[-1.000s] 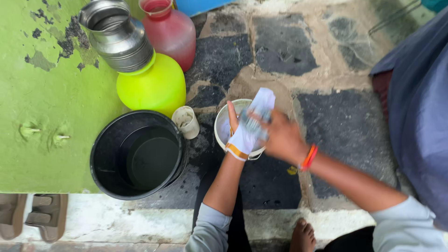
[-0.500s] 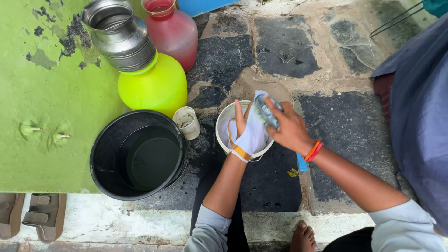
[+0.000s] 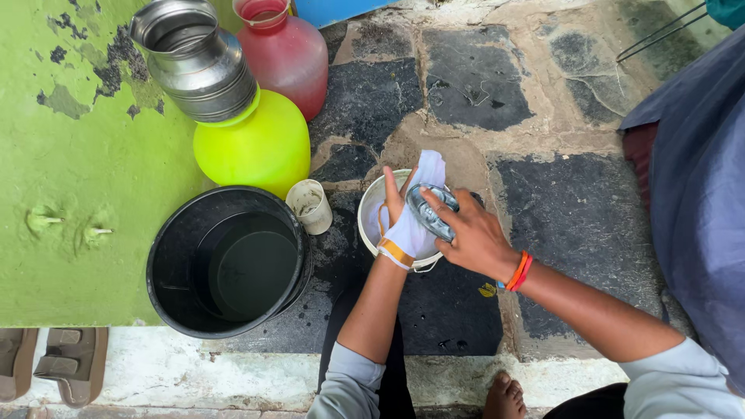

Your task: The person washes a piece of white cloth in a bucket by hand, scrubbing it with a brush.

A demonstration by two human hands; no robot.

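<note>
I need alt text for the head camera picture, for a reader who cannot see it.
Seen from above, a person's left hand holds a white cloth over a small white bucket while the right hand presses a scrubbing brush on it. Beside them on the stone floor stand a black bucket, a small cup and yellow, red and steel pots.

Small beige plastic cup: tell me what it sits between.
Head view: the small beige plastic cup lies between the big black plastic bucket and the small white bucket.
</note>
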